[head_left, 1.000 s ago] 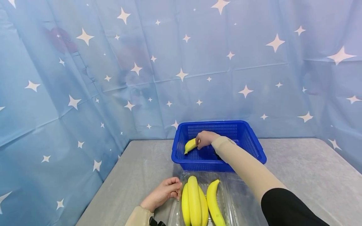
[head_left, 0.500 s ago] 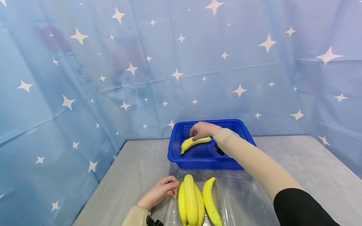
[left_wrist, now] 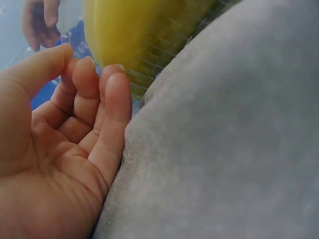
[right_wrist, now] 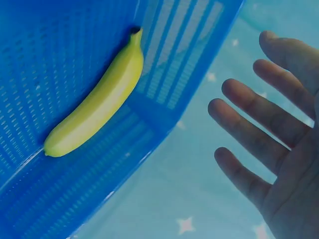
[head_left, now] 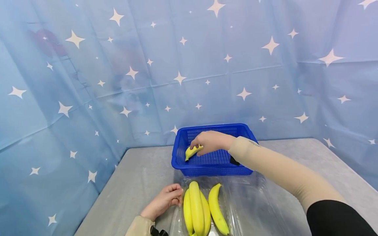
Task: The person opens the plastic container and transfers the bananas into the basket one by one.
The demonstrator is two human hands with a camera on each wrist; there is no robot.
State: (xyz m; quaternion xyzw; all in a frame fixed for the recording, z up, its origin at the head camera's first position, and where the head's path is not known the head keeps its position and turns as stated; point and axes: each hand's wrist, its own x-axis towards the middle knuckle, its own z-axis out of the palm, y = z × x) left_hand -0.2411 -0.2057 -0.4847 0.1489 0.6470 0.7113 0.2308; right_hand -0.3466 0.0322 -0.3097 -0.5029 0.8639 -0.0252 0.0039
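Note:
My right hand [head_left: 212, 141] is over the blue plastic basket [head_left: 212, 167], fingers spread and holding nothing. In the right wrist view a single banana [right_wrist: 99, 109] lies on the basket floor, apart from the fingers. The right palm covers part of that banana in the head view. At the near side, my left hand [head_left: 163, 200] pinches the left edge of a clear plastic container [head_left: 233, 218] between thumb and fingertips. In this container lie a cluster of bananas [head_left: 196, 206] and one separate banana [head_left: 218, 209] to their right.
The basket stands at the back of the grey table [head_left: 147, 167], just beyond the clear container. A transparent lid [head_left: 260, 206] spreads out to the container's right. Behind the table hangs a blue curtain [head_left: 147, 65] with white stars.
My right hand has let go of the banana in the basket, and its fingers have opened out. The left hand keeps its place at the container's edge. The head view has shifted slightly.

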